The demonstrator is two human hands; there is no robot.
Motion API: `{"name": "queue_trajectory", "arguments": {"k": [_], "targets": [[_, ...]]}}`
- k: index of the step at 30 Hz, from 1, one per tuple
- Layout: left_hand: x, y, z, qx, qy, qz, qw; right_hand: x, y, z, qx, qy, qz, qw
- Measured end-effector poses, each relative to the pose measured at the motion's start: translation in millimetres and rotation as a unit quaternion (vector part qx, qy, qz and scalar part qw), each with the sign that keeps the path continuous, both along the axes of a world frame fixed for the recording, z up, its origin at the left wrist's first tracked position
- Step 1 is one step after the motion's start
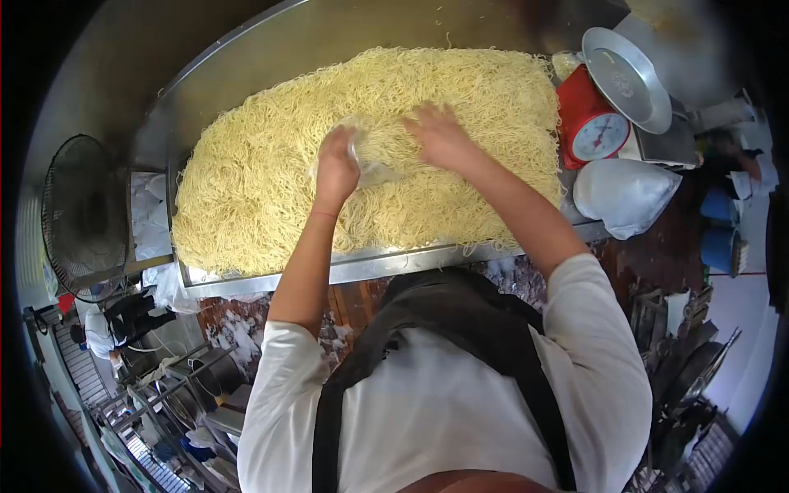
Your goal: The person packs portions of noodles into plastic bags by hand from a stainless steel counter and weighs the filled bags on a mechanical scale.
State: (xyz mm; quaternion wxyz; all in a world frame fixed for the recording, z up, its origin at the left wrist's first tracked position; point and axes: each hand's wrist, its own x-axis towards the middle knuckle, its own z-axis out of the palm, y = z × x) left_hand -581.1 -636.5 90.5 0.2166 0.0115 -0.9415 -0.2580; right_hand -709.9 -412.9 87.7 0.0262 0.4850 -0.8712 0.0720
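A wide heap of yellow noodles point(263, 181) covers most of a metal table in front of me. My left hand point(338, 168) is closed around the edge of a clear plastic bag point(376, 172), which lies with its mouth against the noodles. To the right, my right hand point(440, 135) rests on the heap with its fingers spread, touching noodles beside the bag. Its fingertips are a little blurred. Whether any noodles are inside the bag is hard to make out.
A red dial scale point(579, 107) with a round metal pan point(626, 78) stands at the table's right end. Near it sits a filled white bag point(625, 195). A large fan point(86, 218) is at the left. The metal table rim point(394, 264) runs before my apron. Other people appear at both far sides.
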Motion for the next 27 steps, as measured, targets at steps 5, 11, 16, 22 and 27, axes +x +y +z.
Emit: {"name": "queue_trajectory", "arguments": {"k": [5,11,16,22,27], "targets": [[17.6,60.6,23.1,-0.022,-0.107,0.132,0.985,8.1,-44.0,-68.8,-0.044,-0.185,-0.001,0.982],[15.1,60.2,86.9,0.226,-0.056,0.069,0.970,-1.4,-59.8,17.8,-0.075,-0.411,0.068,0.906],[12.7,101.1,97.1,0.396,-0.072,0.000,0.915,26.0,-95.7,24.9,-0.282,-0.713,-0.135,0.628],[14.6,10.6,81.7,0.587,0.004,0.122,0.800,56.3,-5.0,7.6,-0.108,-0.186,0.006,0.976],[0.1,25.9,100.4,0.571,-0.025,0.078,0.817,34.4,-47.9,-27.8,0.025,-0.229,0.015,0.973]]}}
